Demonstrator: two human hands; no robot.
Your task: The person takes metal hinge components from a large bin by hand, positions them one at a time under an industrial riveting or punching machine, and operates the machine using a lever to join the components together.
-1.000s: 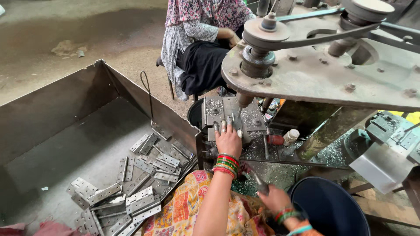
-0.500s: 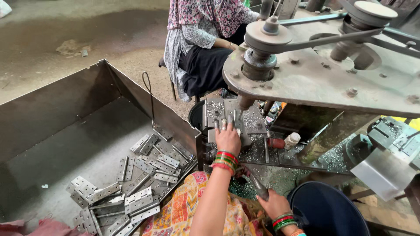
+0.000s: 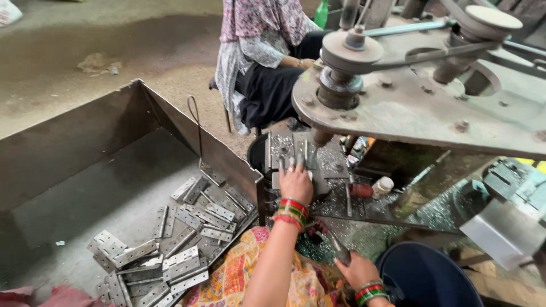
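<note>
Two hands work at a belt-driven drill press (image 3: 398,96). Left hand (image 3: 296,183) presses, fingers spread, on a metal hinge plate (image 3: 296,154) beneath the spindle. Right hand (image 3: 357,268) grips a dark lever (image 3: 336,250). Fingers near the bit risk injury if the plate slips.

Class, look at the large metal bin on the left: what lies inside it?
Inside the metal bin lies a heap of flat, holed metal hinge plates on its floor. Whatever sits beneath the heap is covered and cannot be seen.
</note>
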